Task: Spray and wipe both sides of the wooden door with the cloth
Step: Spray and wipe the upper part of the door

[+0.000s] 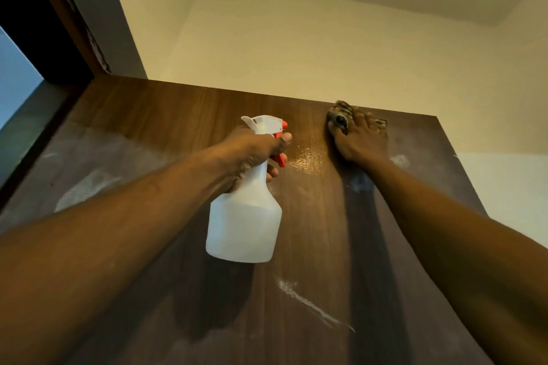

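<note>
Head view.

- Wooden door [166,109]: dark brown, seen from below, its top edge against a cream wall [296,38].
- Spray bottle [244,225]: white and translucent, with an orange trigger [280,158]. It is held up in front of the door's upper middle, nozzle towards the wood.
- Left hand [252,154]: wrapped round the bottle's neck, with a finger across the trigger.
- Droplets [307,160]: a glistening wet patch on the door, just right of the nozzle, between the two hands.
- Cloth [339,117]: dark and patterned, bunched, flat against the door near its top edge.
- Right hand [360,141]: laid over the cloth, fingers spread fairly straight, pressing it to the wood.
- White smears [311,304]: a streak low on the door, with paler patches at left.
- Door frame [74,18]: dark, upper left.
</note>
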### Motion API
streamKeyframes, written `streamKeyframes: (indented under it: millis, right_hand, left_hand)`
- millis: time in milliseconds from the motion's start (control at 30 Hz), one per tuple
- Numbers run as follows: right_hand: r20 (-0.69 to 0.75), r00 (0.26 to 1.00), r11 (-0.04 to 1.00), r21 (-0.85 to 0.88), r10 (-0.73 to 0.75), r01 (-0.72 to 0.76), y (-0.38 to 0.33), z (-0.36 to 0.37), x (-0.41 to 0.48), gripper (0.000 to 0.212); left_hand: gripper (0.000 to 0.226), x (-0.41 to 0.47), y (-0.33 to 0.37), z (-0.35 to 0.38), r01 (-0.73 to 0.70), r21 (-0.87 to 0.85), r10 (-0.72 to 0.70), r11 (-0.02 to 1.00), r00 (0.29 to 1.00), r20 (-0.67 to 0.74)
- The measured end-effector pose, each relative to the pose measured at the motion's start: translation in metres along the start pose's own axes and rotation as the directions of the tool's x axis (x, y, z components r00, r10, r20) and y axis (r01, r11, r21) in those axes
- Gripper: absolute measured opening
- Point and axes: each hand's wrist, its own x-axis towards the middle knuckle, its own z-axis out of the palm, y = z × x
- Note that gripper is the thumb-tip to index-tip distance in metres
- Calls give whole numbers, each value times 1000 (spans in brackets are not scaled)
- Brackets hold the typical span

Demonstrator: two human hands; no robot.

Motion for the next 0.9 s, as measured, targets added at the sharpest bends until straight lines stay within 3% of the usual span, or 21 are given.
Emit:
streamKeyframes:
  millis: [133,233,300,367,433,500,567,700,800,900]
  right_hand:
    - [50,971,972,-2,-236,236,-35,-2,24,72]
    - [51,881,882,-12,-471,472,-40,4,2,69]
    - [20,848,848,-14,-530,531,-11,8,-20,70]
    - [-47,875,876,-37,-482,481,29,9,-25,70]
    - [-90,936,940,-50,-341,337,61,6,-3,72]
    - [-81,980,982,-52,-184,180,76,-1,32,71]
    - [-29,990,989,-46,-139,138,69,-7,60,71]
    - [9,934,934,2,-357,357,36,-5,56,69]
    - [-1,862,862,1,-507,507,55,1,15,68]
    - [-33,876,876,-71,-480,477,115,8,0,71]
  left_hand:
    - [34,9,4,17,-17,1,17,1000,994,-108]
    - [30,13,8,32,-40,52,48,998,985,-166]
    - [33,16,10,44,-41,73,53,997,983,-175]
    - [32,18,11,57,-51,69,62,996,985,-163]
    - [33,20,13,69,-52,63,61,997,987,-147]
    - [35,23,14,80,-54,70,64,996,988,-142]
    - [40,25,16,87,-61,70,70,996,988,-140]
    - [46,31,24,97,-49,79,62,996,984,-169]
    - [48,33,27,105,-34,100,51,994,984,-168]
    - [47,31,29,125,-35,93,48,995,989,-143]
